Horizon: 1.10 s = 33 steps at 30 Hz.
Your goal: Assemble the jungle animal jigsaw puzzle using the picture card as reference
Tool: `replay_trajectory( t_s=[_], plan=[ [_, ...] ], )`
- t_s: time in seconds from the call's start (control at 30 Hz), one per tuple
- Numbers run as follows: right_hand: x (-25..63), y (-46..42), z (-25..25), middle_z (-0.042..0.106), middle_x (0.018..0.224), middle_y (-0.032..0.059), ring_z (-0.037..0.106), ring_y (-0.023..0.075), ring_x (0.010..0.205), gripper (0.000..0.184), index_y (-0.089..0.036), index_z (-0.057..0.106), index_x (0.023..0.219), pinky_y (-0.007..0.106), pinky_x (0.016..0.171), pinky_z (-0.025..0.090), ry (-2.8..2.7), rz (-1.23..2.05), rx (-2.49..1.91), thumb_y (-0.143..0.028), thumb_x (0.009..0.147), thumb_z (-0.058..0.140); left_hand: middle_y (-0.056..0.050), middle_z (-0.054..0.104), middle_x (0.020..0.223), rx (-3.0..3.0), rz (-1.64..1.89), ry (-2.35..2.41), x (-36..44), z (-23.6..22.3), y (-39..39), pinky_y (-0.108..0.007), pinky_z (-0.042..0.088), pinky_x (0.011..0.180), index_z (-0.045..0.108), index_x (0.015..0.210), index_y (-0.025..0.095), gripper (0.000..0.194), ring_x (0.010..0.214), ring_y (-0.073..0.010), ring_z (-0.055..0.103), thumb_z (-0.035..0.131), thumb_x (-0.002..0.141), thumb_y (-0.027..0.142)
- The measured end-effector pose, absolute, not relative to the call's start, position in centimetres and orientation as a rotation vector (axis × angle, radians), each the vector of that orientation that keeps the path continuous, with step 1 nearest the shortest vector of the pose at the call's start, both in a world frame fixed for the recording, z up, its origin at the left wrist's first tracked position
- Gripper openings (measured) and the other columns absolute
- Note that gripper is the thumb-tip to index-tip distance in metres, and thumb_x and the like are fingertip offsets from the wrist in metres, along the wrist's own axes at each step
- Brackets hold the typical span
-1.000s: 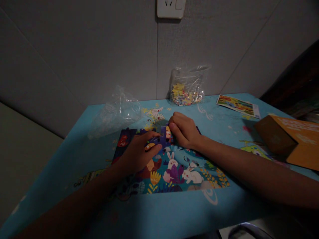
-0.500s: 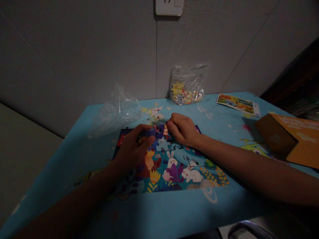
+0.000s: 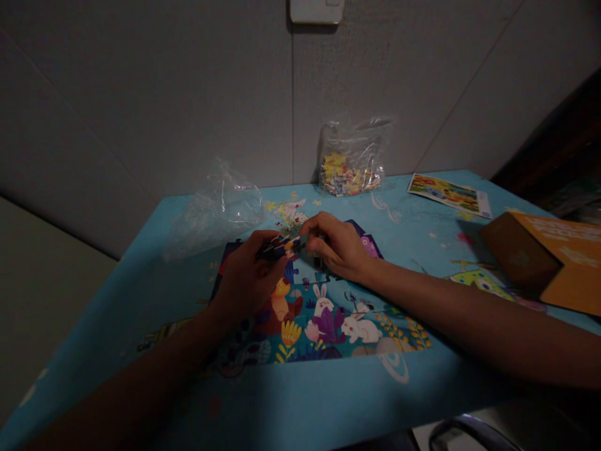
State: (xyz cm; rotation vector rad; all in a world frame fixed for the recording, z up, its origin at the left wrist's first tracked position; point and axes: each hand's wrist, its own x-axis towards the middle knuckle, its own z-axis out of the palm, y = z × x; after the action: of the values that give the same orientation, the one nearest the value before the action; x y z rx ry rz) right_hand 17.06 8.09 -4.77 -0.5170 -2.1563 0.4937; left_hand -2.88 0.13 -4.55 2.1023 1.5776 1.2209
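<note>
A partly joined jigsaw puzzle [image 3: 328,319] with rabbits, a fox-like animal and plants lies flat on the table under both hands. My left hand [image 3: 253,272] is closed at its upper left, gripping a few joined puzzle pieces [image 3: 292,246] tilted up off the picture. From the other side my right hand [image 3: 340,247] has its fingers bent around the right end of these pieces, and its fingertips partly hide them. A gap with pale blue pieces shows below the hands.
Behind the puzzle stand a crumpled clear bag [image 3: 220,203] and a clear bag of loose puzzle pieces [image 3: 351,172]. A picture card [image 3: 448,194] and an open orange box [image 3: 563,263] are at the right. The blue patterned table [image 3: 300,401] meets the wall.
The pieces between my hands have been lifted and tilted up from the puzzle. My right hand has shifted slightly left, uncovering a purple part at the puzzle's upper right.
</note>
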Motion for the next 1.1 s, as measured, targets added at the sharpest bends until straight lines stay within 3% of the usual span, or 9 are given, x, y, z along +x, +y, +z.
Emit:
replay_trajectory(
  t_s=[0.2,0.33,0.43,0.57,0.67,0.8,0.93,1.1],
  plan=[
    [17.7,8.9,-5.2,0.059,0.077,0.0030,0.052,0.0174,0.075,0.047,-0.018,0.059,0.088,0.028,0.068,0.040,-2.335,0.617,-0.472,-0.065,0.088,0.054,-0.006,0.067,0.103,2.546,0.985,1.557,-3.9,-5.2,0.5,-0.033,0.051,0.085,0.057,0.114,0.021,0.027,0.096,-0.0211,0.065,0.056,0.088,0.014],
    [18.6,9.4,-5.1,0.061,0.084,0.0057,0.053,0.0186,0.084,0.039,-0.018,0.059,0.092,0.032,0.077,0.042,-2.508,0.536,-0.249,-0.052,0.101,0.040,-0.008,0.067,0.107,2.599,0.877,1.450,-4.1,-5.8,0.7,-0.038,0.051,0.091,0.054,0.120,0.020,0.034,0.101,-0.0234,0.063,0.053,0.087,0.012],
    [19.0,9.7,-5.1,0.059,0.081,0.0055,0.052,0.0179,0.081,0.037,-0.018,0.057,0.092,0.031,0.076,0.042,-2.533,0.451,-0.189,-0.045,0.104,0.036,-0.009,0.068,0.112,2.474,0.929,1.519,-4.1,-5.7,0.7,-0.038,0.050,0.093,0.054,0.121,0.019,0.029,0.104,-0.0231,0.064,0.051,0.092,0.017],
    [18.8,10.0,-5.3,0.055,0.074,0.0034,0.051,0.0168,0.071,0.043,-0.018,0.057,0.084,0.027,0.065,0.039,-2.544,0.273,-0.390,-0.058,0.096,0.046,-0.007,0.070,0.107,2.287,1.005,1.624,-4.0,-5.3,0.7,-0.033,0.053,0.087,0.054,0.123,0.019,0.030,0.096,-0.0204,0.067,0.052,0.093,0.022],
    [18.7,10.0,-5.3,0.053,0.072,0.0025,0.049,0.0165,0.067,0.048,-0.019,0.056,0.083,0.027,0.062,0.037,-2.527,0.218,-0.507,-0.064,0.094,0.045,-0.009,0.069,0.112,2.385,0.959,1.567,-4.0,-5.5,0.7,-0.037,0.051,0.092,0.053,0.124,0.018,0.032,0.103,-0.0228,0.065,0.051,0.092,0.020],
    [19.2,9.9,-4.9,0.054,0.081,0.0053,0.050,0.0180,0.074,0.035,-0.018,0.053,0.093,0.031,0.069,0.042,-2.612,0.391,-0.315,-0.045,0.103,0.035,-0.010,0.067,0.119,2.458,0.926,1.475,-4.1,-5.7,0.7,-0.040,0.049,0.097,0.052,0.128,0.019,0.036,0.110,-0.0239,0.063,0.049,0.093,0.016],
    [19.8,10.1,-4.4,0.055,0.091,0.0079,0.050,0.0203,0.084,0.013,-0.017,0.050,0.103,0.035,0.075,0.043,-2.651,0.519,-0.112,-0.026,0.095,0.043,-0.009,0.063,0.122,2.441,0.956,1.428,-4.2,-5.5,0.8,-0.038,0.050,0.097,0.046,0.137,0.023,0.049,0.111,-0.0214,0.061,0.046,0.091,0.009],
    [20.1,10.4,-4.9,0.055,0.091,0.0075,0.052,0.0194,0.081,0.015,-0.017,0.049,0.102,0.033,0.071,0.044,-2.613,0.470,-0.245,-0.027,0.092,0.052,-0.007,0.064,0.108,2.453,0.939,1.433,-4.3,-5.2,0.7,-0.034,0.052,0.088,0.055,0.124,0.021,0.038,0.100,-0.0194,0.063,0.047,0.090,0.007]
  ],
)
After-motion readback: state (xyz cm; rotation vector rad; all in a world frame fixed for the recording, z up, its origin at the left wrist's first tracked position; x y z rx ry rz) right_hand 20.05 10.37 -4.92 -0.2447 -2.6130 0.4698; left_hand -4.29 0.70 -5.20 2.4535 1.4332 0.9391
